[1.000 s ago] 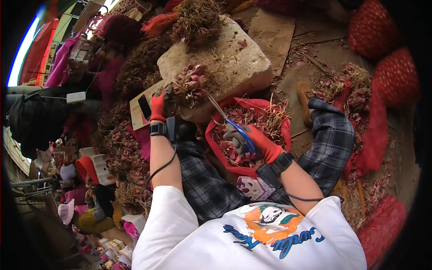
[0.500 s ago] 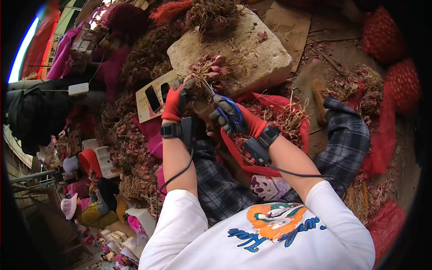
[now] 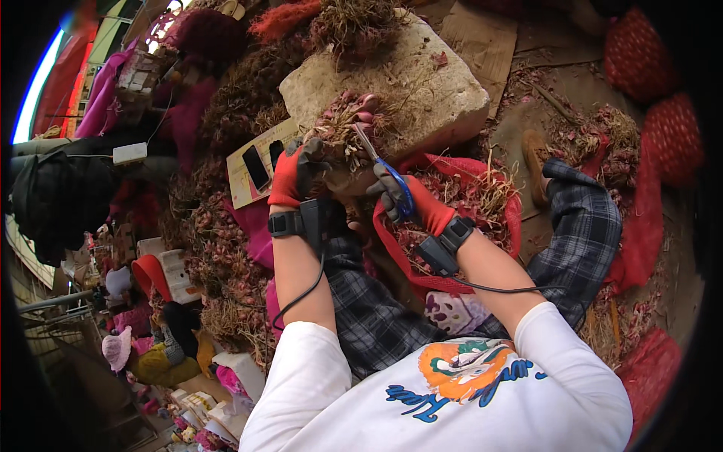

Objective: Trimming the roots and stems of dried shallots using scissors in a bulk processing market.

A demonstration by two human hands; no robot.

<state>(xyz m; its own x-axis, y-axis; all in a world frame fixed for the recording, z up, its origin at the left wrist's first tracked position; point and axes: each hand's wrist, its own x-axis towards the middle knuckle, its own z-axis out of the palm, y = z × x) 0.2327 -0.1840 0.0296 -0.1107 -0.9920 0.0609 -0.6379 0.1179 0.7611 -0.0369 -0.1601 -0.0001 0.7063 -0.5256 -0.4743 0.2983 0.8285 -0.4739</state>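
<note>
A: How did the left hand [image 3: 296,172] stand, and what did it hold?

B: Gloved in red and black, it was closed round a bunch of shallots [image 3: 348,129], fingers wrapped about the dry, straw-like stalks; the bunch lay against the near edge of the stone block [image 3: 422,90].

A: And the right hand [image 3: 410,202]?

B: Also in a red and black glove, it was clamped on the blue handles of the scissors [image 3: 384,172], with the thin metal blades reaching up into the bunch. Whether the blades were apart or together could not be told.

A: Materials and shapes?

B: The block was pale, rough and slab-like, strewn with papery purple skins. The bulbs were small, rounded and reddish-purple, the roots wiry and tan. Below the hands sat a red mesh sack [image 3: 493,181], its mouth open, filled with trimmed bulbs and straw. Black straps [image 3: 286,224] ringed both wrists, cables trailing down the forearms. The person's trousers [image 3: 584,226] were of dark checked cloth.
</note>
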